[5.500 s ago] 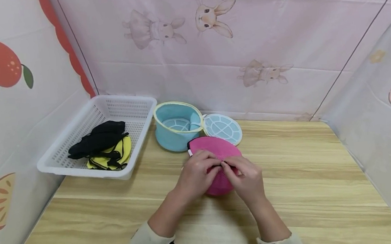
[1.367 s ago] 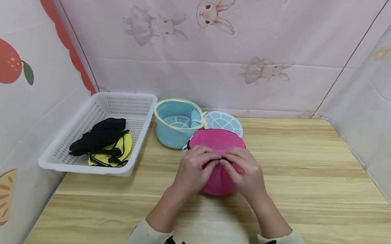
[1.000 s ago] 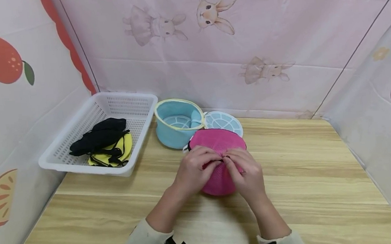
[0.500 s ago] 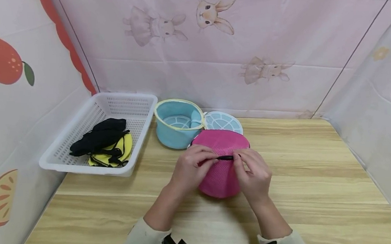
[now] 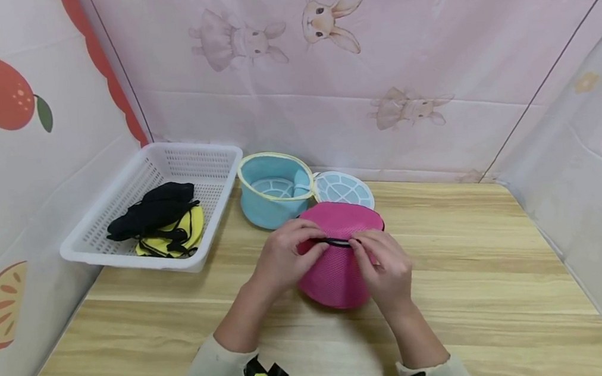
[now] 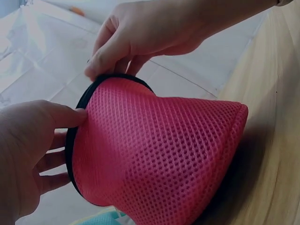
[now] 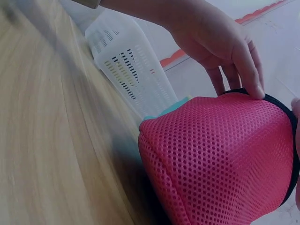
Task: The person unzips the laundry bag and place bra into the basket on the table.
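Note:
A pink mesh laundry bag [image 5: 336, 283] with black edging [image 5: 338, 242] rests on the table in front of the person. At the near part of its rim, the left hand [image 5: 285, 258] pinches the edging between thumb and fingers. A short way to the right, the right hand [image 5: 390, 270] pinches the same edging, and a dark strip shows between the two hands. The left wrist view shows the mesh side [image 6: 154, 145] bulging below the rim. In the right wrist view, the left hand [image 7: 220, 42] holds the rim from above, while the right hand is mostly cut off. The bag's inside is hidden.
Behind the bag stands an open blue mesh bag [image 5: 265, 212] with yellow trim, its round lid [image 5: 343, 189] folded out rightward. At left, a white plastic basket [image 5: 202, 161] holds black cloth [image 5: 153, 213] and a yellow piece [image 5: 194, 224] with black cords. Printed sheets [image 5: 400, 36] enclose the table.
The hands, close together at the edging a second ago, are farther apart. The left hand has shifted left, exposing more black strip, and the pink bag has tilted slightly toward the person.

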Demonstrator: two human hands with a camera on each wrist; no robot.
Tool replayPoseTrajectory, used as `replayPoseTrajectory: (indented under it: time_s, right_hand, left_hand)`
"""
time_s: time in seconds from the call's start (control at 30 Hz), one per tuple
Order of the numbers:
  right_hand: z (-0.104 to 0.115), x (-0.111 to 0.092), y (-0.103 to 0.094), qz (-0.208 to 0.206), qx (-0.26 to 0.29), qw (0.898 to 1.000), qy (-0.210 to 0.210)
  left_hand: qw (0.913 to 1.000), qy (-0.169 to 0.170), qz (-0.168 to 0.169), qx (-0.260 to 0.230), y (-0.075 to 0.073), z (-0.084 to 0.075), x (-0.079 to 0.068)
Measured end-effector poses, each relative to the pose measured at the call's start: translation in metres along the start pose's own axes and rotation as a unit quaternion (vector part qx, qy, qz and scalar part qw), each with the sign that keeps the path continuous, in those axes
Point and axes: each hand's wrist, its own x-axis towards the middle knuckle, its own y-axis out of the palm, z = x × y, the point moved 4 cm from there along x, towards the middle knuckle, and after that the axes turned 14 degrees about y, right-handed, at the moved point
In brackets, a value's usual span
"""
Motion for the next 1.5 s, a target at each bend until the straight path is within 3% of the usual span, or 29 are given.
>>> replayPoseTrajectory:
  time_s: [0.27,0.53,0.97,1.27,1.5]
  right_hand:
    - [0.005,-0.004,0.008,0.033,-0.002,0.999,-0.034]
    - [0.002,-0.004,0.006,0.03,-0.023,0.999,-0.019]
    - [-0.003,0.004,-0.005,0.0,-0.013,1.0,0.005]
    - [-0.001,0.005,-0.008,-0.025,-0.007,1.0,-0.002]
    - [0.0,0.004,-0.003,-0.004,0.003,1.0,-0.018]
  left_hand:
    - [0.9978,0.048,0.027,0.038,0.014,-0.021,0.005]
    - [0.9982,0.031,0.015,0.049,0.015,-0.018,0.004]
    - [0.9987,0.013,-0.03,0.039,0.002,-0.007,0.003]
    - [0.9968,0.019,-0.063,0.045,-0.003,0.0,0.001]
    - [0.9948,-0.006,-0.082,0.06,-0.006,0.005,-0.001]
